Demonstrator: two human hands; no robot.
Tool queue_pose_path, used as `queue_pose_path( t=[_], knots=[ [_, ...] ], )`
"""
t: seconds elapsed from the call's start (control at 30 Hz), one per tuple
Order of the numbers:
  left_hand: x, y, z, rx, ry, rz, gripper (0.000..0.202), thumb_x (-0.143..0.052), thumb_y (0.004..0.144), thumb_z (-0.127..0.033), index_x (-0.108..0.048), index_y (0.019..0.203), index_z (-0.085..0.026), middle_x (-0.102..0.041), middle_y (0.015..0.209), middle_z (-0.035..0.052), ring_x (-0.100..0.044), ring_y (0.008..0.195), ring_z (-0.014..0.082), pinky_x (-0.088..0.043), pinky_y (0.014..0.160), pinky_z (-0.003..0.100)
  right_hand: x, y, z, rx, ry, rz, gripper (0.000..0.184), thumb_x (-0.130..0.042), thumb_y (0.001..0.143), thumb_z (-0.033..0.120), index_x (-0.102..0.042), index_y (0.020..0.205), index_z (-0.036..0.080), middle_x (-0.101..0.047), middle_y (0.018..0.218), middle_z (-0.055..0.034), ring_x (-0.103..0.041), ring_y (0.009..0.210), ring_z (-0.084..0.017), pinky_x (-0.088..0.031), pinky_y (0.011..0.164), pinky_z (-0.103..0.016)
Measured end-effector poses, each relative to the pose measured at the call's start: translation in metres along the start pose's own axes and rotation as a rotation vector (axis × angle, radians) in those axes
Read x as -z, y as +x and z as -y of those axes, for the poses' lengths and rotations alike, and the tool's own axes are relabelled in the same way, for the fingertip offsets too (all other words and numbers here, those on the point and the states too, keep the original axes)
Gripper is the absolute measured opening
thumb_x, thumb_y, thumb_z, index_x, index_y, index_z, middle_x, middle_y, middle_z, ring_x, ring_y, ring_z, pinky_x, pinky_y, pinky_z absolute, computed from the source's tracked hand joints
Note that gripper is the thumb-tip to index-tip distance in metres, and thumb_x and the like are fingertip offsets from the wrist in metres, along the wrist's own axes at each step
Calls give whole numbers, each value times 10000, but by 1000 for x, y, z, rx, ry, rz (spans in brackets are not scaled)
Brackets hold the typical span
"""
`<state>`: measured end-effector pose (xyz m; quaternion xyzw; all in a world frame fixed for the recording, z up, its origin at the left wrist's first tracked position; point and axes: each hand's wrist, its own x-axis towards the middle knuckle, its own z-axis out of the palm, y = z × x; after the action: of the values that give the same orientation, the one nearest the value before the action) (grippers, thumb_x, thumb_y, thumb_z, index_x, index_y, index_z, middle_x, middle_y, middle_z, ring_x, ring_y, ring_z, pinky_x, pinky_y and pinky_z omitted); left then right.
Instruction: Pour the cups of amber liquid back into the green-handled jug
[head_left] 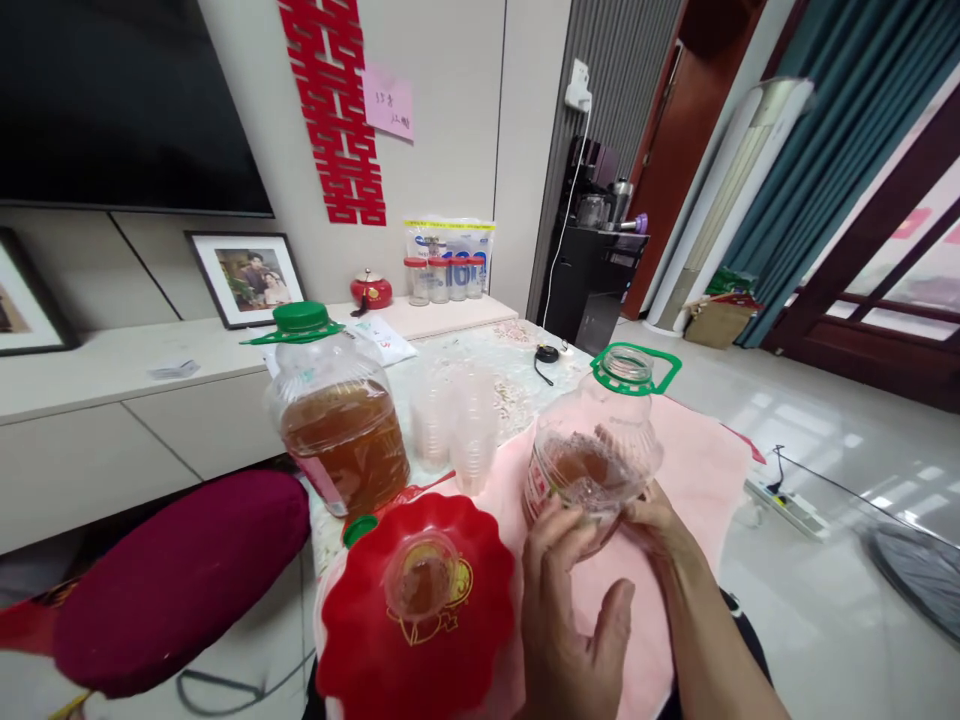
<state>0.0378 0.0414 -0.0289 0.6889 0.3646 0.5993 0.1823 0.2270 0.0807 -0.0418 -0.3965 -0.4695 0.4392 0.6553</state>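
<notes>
A clear plastic jug (551,455) with a green ring handle stands uncapped, slightly tilted, on a pink cloth. A little brown liquid with bubbles lies in it. My right hand (652,525) grips the jug low on its right side, its fingers partly hidden behind it. Against the near side rest the fingertips of my left hand (566,620), with the thumb held apart. Left of my hands is a red scalloped plate (360,630) bearing a clear cup (426,580) of brown liquid. Loose beside the plate lies a green cap (360,531).
A larger jug (345,440) of brown liquid, green-capped, stands at left. Stacks of clear plastic cups (476,430) are between the jugs. A tape measure (547,353) lies behind. A maroon stool (187,580) is at left, a power strip (787,505) on the floor at right.
</notes>
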Motion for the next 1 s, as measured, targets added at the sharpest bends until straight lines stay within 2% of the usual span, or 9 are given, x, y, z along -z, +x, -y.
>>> queue_pose_path(
  t=[0.07, 0.1, 0.2, 0.33, 0.5, 0.7, 0.83, 0.93, 1.0],
  knots=[
    [18, -4, -6, -41, -4, 84, 314, -646, 898, -214, -559, 1182, -316, -688, 1218, 27, -600, 1310, 196, -596, 1073, 385, 6, 15, -7, -43, 73, 56, 514, -754, 898, 528, -648, 1248, 168, -670, 1242, -106, -671, 1087, -249, -576, 942, -463],
    [29, -6, -8, -49, 8, 105, 275, -650, 888, -198, -578, 1115, -335, -709, 1160, 8, -609, 1299, 206, -593, 1079, 416, 8, 21, -10, -65, 108, 61, 656, -880, 734, 559, -670, 1238, 195, -690, 1227, -108, -681, 1079, -279, -582, 931, -455],
    [66, -9, -10, 9, 99, 70, 262, -624, 880, -114, -614, 998, -348, -731, 1030, -17, -646, 1227, 210, -597, 1042, 436, 13, 29, -17, -80, 197, -1, 744, -976, 534, 536, -726, 1166, 231, -740, 1103, -89, -707, 979, -292, -602, 842, -412],
    [115, -9, 3, -4, 270, 100, 209, -627, 909, -134, -640, 1027, -306, -734, 1119, -30, -631, 1250, 181, -549, 1056, 362, 18, 31, -22, -31, 254, -180, 487, -966, 619, 382, -761, 1023, 204, -751, 983, -52, -702, 839, -203, -594, 768, -323],
    [147, -7, 29, 178, 307, -69, 76, -630, 949, -251, -685, 1001, -266, -687, 1217, -4, -631, 1222, 178, -460, 1136, 386, 26, 34, -29, 36, 282, -355, 160, -795, 878, 236, -678, 905, 131, -690, 861, 0, -656, 749, -115, -571, 697, -252],
    [149, -1, 39, 363, 411, -21, 766, -762, 781, -577, -511, 1447, -294, -544, 1479, 95, -522, 1379, 371, -410, 1167, 681, 30, 29, -24, 39, 307, -384, 236, -717, 957, 254, -601, 788, 138, -649, 814, 16, -638, 733, -107, -570, 693, -255],
    [134, 0, 27, 360, 492, 33, 808, -698, 838, -568, -393, 1539, -305, -542, 1516, 116, -541, 1376, 418, -490, 1081, 728, 30, 26, -22, 37, 322, -405, 257, -771, 901, 295, -610, 770, 142, -652, 790, 16, -633, 714, -108, -565, 676, -251],
    [111, -1, 21, 256, 487, 238, 867, -586, 941, -452, -71, 1632, -353, -623, 1454, 90, -459, 1465, 402, -501, 1049, 759, 29, 25, -20, 17, 322, -418, 316, -886, 755, 371, -652, 756, 160, -666, 778, 7, -642, 709, -121, -574, 666, -252],
    [92, -1, 20, 211, 489, 339, 922, -530, 967, -389, 100, 1633, -286, -677, 1377, 107, -434, 1479, 400, -476, 1065, 777, 29, 25, -19, 1, 319, -423, 356, -939, 659, 406, -675, 734, 180, -674, 777, -2, -646, 707, -130, -581, 664, -251]
  ],
)
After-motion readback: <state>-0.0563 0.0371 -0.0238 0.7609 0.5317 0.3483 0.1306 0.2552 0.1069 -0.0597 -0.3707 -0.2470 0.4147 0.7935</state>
